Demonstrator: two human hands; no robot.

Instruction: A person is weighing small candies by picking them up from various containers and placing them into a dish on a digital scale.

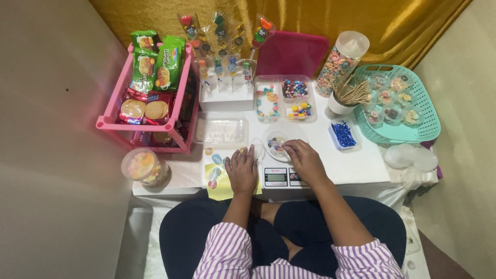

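Note:
My left hand [242, 169] rests flat on the white table beside a yellow sheet of round stickers [218, 178], fingers spread and holding nothing. My right hand [304, 157] lies over a small digital scale [277, 177], its fingertips at the rim of a clear round cup [276, 142] that stands on the scale with a few coloured candies inside. Whether those fingers pinch a candy is hidden. Just beyond the cup sits a clear divided tray [281, 101] with sorted coloured candies.
A pink rack [142, 111] of biscuit packs stands at the left, a candy jar [144, 166] below it. Wrapped lollipops [225, 49], a red lid [292, 54], a tall cereal jar [343, 62], a cup of wooden sticks [349, 95], a teal basket [400, 103] of filled cups and clear lids [413, 157] lie around.

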